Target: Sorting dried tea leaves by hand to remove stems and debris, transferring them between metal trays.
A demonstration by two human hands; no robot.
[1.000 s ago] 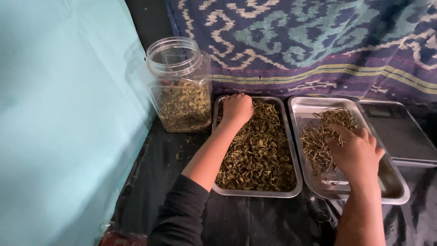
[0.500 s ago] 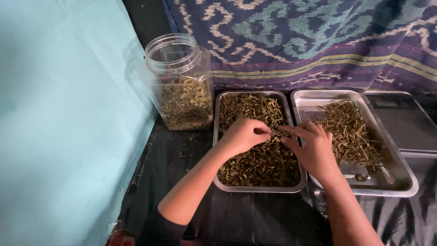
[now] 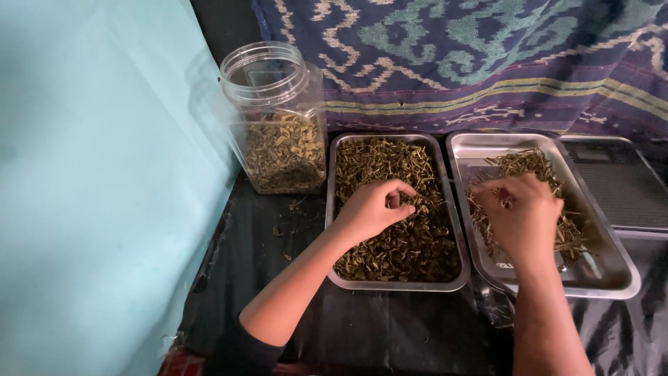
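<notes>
left hand [image 3: 372, 209] pinches dried herb bits in the left tray [image 3: 332, 209]; right hand [image 3: 523, 216], fingers curled, grip unclear, over stems in the right tray [image 3: 612, 278].

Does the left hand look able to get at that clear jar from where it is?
Probably yes: the left hand rests in the tray beside the open jar, nothing between them.
</notes>
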